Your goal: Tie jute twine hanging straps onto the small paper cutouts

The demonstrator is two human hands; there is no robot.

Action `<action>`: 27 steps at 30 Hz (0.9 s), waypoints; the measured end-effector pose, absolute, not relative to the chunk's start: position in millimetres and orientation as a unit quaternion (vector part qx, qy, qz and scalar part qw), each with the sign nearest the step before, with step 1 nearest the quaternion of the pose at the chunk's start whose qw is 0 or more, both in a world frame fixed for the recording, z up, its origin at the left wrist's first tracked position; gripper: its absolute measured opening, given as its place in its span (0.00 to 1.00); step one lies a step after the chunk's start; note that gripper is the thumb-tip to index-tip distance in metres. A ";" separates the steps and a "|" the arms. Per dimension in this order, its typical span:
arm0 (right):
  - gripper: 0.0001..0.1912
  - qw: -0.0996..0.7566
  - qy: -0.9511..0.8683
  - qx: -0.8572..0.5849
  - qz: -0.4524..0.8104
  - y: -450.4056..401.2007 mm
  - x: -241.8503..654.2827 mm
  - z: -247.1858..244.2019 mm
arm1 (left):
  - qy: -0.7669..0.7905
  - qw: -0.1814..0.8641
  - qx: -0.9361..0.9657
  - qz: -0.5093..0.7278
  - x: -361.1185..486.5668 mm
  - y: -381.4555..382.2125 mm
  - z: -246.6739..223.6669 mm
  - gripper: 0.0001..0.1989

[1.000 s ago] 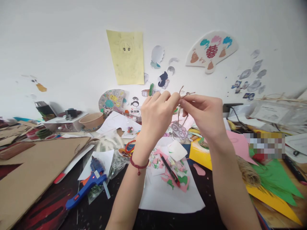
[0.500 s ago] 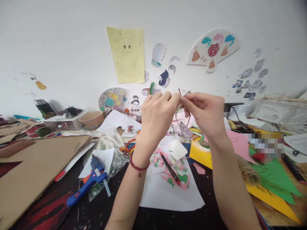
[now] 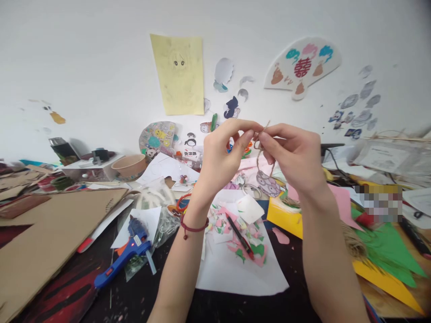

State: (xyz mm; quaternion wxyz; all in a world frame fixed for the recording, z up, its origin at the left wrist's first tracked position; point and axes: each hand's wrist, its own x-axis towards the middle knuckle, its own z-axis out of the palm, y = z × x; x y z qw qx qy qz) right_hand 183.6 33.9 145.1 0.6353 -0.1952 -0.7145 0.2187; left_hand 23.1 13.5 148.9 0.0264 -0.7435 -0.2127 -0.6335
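A thin brown twine (image 3: 258, 158) is pinched between both hands in front of me, above the table. My left hand (image 3: 225, 150), with a dark red bracelet on its wrist, closes thumb and forefinger on it. My right hand (image 3: 292, 152) pinches the same twine just to the right, and a short end sticks up between the fingertips. Below the fingers the twine forms a loop, from which a small purple-grey cartoon paper cutout (image 3: 268, 184) hangs. Whether there is a knot at the fingertips is hidden.
A blue glue gun (image 3: 123, 264) lies at left beside cardboard (image 3: 50, 242). White paper (image 3: 242, 282) holds coloured scraps and a black-and-red pen (image 3: 239, 236). At right are a twine roll (image 3: 353, 242), green paper (image 3: 392, 251) and yellow paper (image 3: 387, 285). The wall (image 3: 111, 58) stands behind.
My left hand has turned from knuckles-up to a thumb-and-finger pinch with the thumb showing. Both hands have shifted slightly right, and the hanging cutout has moved right with the twine.
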 end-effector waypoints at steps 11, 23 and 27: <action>0.08 0.634 -0.728 -0.204 0.163 33.2 188.3 146.9 | -0.199 -0.075 -0.708 -0.674 25.6 23.9 143.6 0.02; 0.04 0.625 -0.730 -0.219 0.171 35.5 185.5 143.6 | -0.217 -0.146 -0.700 -0.664 25.8 25.6 142.4 0.09; 0.05 0.621 -0.723 -0.204 0.223 35.1 187.7 146.1 | -0.256 -0.084 -0.697 -0.664 28.6 24.4 142.3 0.09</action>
